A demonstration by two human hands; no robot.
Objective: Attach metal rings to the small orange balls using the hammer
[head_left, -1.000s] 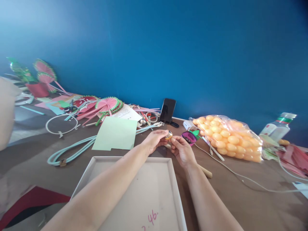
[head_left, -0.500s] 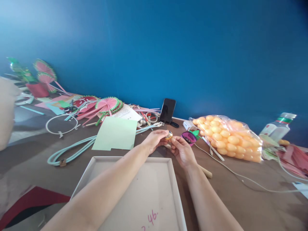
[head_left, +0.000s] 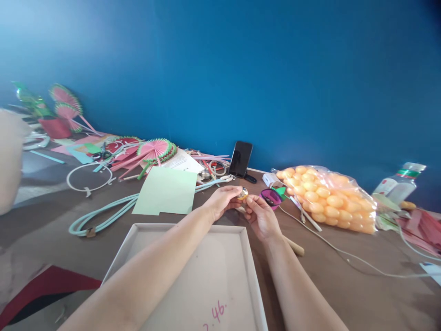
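Our brown table (head_left: 344, 285) carries a shallow white tray (head_left: 186, 226); a pale green sheet (head_left: 167, 191), mint cords (head_left: 103, 211) and bagged orange balls (head_left: 327, 197) lie beyond.

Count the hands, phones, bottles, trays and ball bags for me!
Hands: 2, left hand and right hand, fingers pinching one shiny bit
Phone: 1
Bottle: 1
Tray: 1
Bag of balls: 1
Total: 6
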